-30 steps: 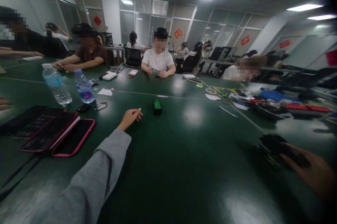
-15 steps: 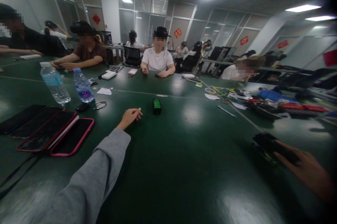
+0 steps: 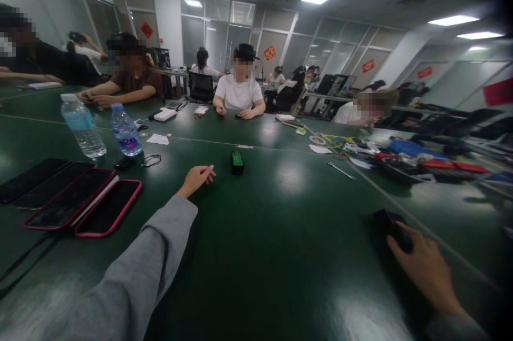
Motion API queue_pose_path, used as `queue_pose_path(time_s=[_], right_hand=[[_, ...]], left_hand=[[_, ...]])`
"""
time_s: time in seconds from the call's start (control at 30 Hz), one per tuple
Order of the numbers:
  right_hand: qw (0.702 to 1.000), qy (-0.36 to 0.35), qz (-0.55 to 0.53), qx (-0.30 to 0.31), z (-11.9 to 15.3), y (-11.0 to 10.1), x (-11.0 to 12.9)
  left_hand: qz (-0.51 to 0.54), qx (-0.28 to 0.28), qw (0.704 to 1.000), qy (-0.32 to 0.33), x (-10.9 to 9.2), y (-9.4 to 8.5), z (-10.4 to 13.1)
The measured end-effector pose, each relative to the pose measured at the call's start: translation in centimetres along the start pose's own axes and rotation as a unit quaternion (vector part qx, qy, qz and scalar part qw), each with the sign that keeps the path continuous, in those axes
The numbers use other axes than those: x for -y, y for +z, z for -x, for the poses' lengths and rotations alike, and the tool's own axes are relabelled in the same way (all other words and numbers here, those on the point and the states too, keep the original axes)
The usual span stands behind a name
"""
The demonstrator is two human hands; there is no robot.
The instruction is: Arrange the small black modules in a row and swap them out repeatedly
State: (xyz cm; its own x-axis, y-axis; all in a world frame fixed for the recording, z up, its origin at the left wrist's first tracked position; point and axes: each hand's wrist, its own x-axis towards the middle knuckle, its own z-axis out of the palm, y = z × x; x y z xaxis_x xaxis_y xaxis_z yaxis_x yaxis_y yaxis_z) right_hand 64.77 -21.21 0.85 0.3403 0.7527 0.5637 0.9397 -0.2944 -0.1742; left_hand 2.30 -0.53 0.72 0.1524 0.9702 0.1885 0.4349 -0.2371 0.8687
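My left hand (image 3: 196, 178) rests on the green table (image 3: 288, 234) with its fingers loosely bent and nothing in them. Just right of its fingertips stands a small black box with a green circuit board (image 3: 237, 159) on top. Far to the right, my right hand (image 3: 422, 261) has its thumb and fingers round a dark, blocky device (image 3: 395, 230). The device is low over the table or on it; I cannot tell whether it touches. My palm and fingers cover part of it.
Phones (image 3: 108, 207) lie at the left, behind them two water bottles (image 3: 127, 132) and a black thin cord (image 3: 152, 160). A wrench (image 3: 341, 171) lies right of centre, before a pile of cables and tools (image 3: 417, 156). A person in white (image 3: 240, 92) sits opposite; others sit around.
My right hand has moved left and lower with the dark device, which was tilted and showed a yellow-green underside before. My left hand and the circuit-board box have stayed put.
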Motion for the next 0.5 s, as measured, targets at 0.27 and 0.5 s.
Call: queue_pose_path(time_s=[0.27, 0.5], right_hand=[[0.929, -0.227, -0.198, 0.215, 5.9, -2.3, 19.9], [0.857, -0.415, -0.205, 0.226, 4.1, 2.2, 39.4]], left_hand=[[0.003, -0.007, 1.000, -0.005, 0.1, 0.0, 0.0], [0.082, -0.161, 0.983, 0.017, 1.4, -0.3, -0.8]])
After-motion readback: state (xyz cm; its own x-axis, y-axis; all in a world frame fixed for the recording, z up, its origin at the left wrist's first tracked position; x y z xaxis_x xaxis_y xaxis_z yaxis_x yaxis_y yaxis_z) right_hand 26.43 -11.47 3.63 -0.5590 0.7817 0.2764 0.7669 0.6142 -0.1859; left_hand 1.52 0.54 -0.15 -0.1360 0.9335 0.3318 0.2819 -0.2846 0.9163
